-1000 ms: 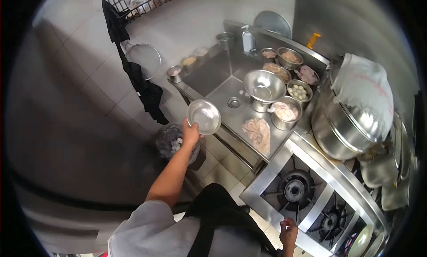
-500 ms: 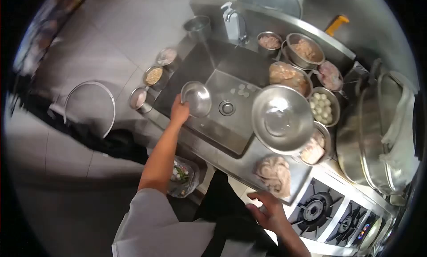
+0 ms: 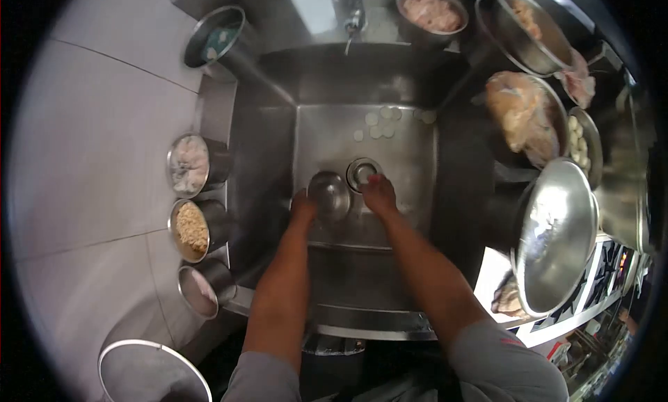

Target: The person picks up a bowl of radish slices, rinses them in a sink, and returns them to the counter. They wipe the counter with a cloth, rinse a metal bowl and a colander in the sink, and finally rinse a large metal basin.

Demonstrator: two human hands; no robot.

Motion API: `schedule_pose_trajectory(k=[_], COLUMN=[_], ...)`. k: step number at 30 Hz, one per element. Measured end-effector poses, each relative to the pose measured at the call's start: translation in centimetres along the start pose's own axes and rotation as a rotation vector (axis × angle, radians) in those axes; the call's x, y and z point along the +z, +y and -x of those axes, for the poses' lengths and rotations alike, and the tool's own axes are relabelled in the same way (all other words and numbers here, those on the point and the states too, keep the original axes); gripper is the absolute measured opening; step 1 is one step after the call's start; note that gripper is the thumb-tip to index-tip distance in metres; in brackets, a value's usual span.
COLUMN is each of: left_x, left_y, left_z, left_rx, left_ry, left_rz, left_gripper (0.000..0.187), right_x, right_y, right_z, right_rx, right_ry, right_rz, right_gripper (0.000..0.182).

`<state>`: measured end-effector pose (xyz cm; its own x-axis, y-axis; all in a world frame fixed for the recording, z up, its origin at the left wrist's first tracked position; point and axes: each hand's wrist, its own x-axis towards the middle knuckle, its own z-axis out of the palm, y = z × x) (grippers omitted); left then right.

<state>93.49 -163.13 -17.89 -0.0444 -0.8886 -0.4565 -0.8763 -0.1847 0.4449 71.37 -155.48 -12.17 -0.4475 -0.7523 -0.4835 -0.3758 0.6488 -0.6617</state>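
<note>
Stainless sink basin point(image 3: 412, 207) has the small metal bowl point(image 3: 330, 197) beside the drain point(image 3: 360, 171), left grip point(image 3: 303, 208) holding its edge, right grip point(image 3: 378, 195) can't tell; likely light, stiff, slick if wet, so take the rim.

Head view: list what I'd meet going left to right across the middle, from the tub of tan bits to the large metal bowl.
Tub of tan bits, left hand, small metal bowl, right hand, large metal bowl.
</note>
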Motion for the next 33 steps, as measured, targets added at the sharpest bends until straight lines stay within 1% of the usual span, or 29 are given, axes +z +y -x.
schedule_pose_trajectory(k=[1,2,3,4,5,6,7,8,9,11,12,13,14,15,16,17,18,19,20,22,23,24,26,27,28,29,30,32,33], left_x=[-1.5,-2.0,-1.3,-0.9,-0.7,-0.4,-0.7,-0.8,-0.7,-0.4,-0.3,-0.9,-0.8,-0.1,0.6,1.3,2.1,3.1,4.4,6.7,7.8,8.7,10.4,10.9,11.5,11.4,11.4,11.0,10.8], left_y=[1.9,3.1,2.5,1.6,1.4,1.5,2.4,2.8,3.4,4.0,4.4,6.4,8.0,9.0,10.0,11.0,12.1,13.3,14.3,15.9,16.3,16.5,16.3,15.8,15.1,14.7,14.5,15.0,15.0], left_z=[-0.1,-0.8,-1.8,-2.9,-3.8,-4.4,-4.4,-4.5,-5.0,-5.4,-5.2,-4.6,-4.5,-5.1,-5.5,-6.0,-6.4,-6.5,-6.8,-7.9,-8.7,-9.2,-10.7,-11.6,-12.4,-12.8,-13.1,-12.7,-12.1], left_rx=[-0.117,-0.229,-0.233,-0.185,-0.132,-0.131,-0.189,-0.25,-0.247,-0.248,-0.266,-0.057,0.166,0.168,0.396,0.621,0.625,0.607,0.584,0.558,0.527,0.523,0.518,0.505,0.584,0.665,0.653,0.474,0.471], left_ry=[-0.031,-0.058,-0.07,-0.039,-0.003,-0.008,-0.015,-0.026,-0.032,0.056,0.05,0.446,0.819,0.816,0.658,0.498,0.499,0.282,0.055,0.036,0.036,0.031,0.075,0.088,0.064,0.033,0.039,-0.143,-0.145], left_rz=[0.119,0.24,0.249,0.403,0.556,0.562,0.72,0.875,0.88,0.693,0.691,0.344,-0.021,-0.012,0.025,0.065,0.081,0.248,0.414,0.396,0.343,0.358,0.075,0.074,0.023,-0.033,-0.041,0.047,0.038], left_gripper=[0.032,0.032,0.032,0.035,0.038,0.038,0.04,0.042,0.042,0.05,0.05,0.049,0.048,0.048,0.048,0.048,0.048,0.045,0.042,0.039,0.037,0.037,0.034,0.034,0.033,0.032,0.032,0.028,0.028], right_x=[1.1,1.3,1.2,1.2,1.2,1.1,1.0,0.8,0.5,0.2,0.4,0.8,1.1,1.0,0.8,0.5,0.2,0.2,0.4,0.8,1.0,1.3,2.1,2.2,2.4,2.5,2.6,3.3,3.6], right_y=[0.9,0.5,0.2,0.0,-0.2,-0.4,-0.5,-0.3,-0.1,0.5,1.2,2.7,4.4,5.4,5.6,5.8,6.1,6.6,7.0,7.7,8.3,8.8,9.3,9.5,9.4,9.5,9.5,9.8,9.9], right_z=[-2.4,-4.4,-6.2,-8.1,-10.1,-11.9,-13.7,-15.2,-16.6,-18.5,-18.7,-18.7,-18.8,-19.0,-18.6,-18.2,-17.7,-17.4,-17.1,-16.5,-16.1,-15.6,-14.9,-14.5,-13.9,-13.1,-12.5,-12.0,-11.9], right_rx=[-0.011,-0.008,-0.008,-0.004,-0.137,-0.269,-0.272,-0.373,-0.473,-0.479,-0.486,-0.482,-0.545,-0.609,-0.607,-0.523,-0.439,-0.485,-0.474,-0.324,-0.321,-0.338,-0.388,-0.319,-0.335,-0.357,-0.376,-0.335,-0.188], right_ry=[-0.022,0.055,0.134,0.134,0.236,0.337,0.343,0.33,0.316,0.272,0.217,0.201,0.255,0.322,0.326,0.267,0.21,0.313,0.32,0.366,0.366,0.435,0.57,0.501,0.487,0.515,0.547,0.564,0.506], right_rz=[0.002,0.052,0.103,0.115,0.304,0.491,0.497,0.635,0.773,0.825,0.87,0.874,0.867,0.863,0.873,0.799,0.727,0.65,0.676,0.613,0.635,0.617,0.559,0.451,0.441,0.546,0.652,0.64,0.537], right_gripper=[0.046,0.049,0.051,0.051,0.054,0.058,0.058,0.06,0.062,0.063,0.064,0.064,0.061,0.058,0.058,0.052,0.047,0.038,0.038,0.037,0.037,0.037,0.037,0.037,0.037,0.036,0.036,0.04,0.041])
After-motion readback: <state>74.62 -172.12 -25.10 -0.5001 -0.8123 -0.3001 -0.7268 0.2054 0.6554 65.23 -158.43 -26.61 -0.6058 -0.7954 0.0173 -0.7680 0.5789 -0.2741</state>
